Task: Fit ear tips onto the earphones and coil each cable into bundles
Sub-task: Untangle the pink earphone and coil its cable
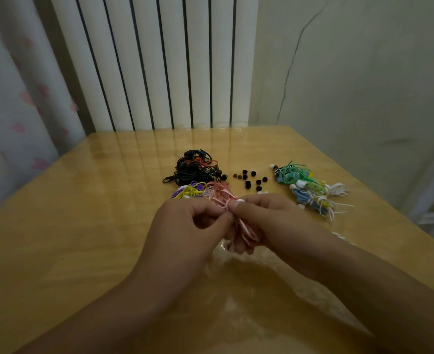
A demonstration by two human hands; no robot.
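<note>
Glossy wooden table [83, 213] before white radiator [159, 60]

Over the glossy wooden counter [83, 213], the left hand [185, 223] and right hand [269, 221] pinch a pink cable bundle [244, 232] between them, with a black cable heap [195, 167], loose dark ear tips [249, 178] and a green, blue and white tangle [310, 187] lying beyond, before a white radiator [159, 60].

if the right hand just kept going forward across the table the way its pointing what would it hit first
Most likely the loose black ear tips lying just beyond it. The right hand, holding the pink cable bundle together with the left hand, points up the table toward them. Depth is hard to judge from one view, so it might pass above them.
</note>
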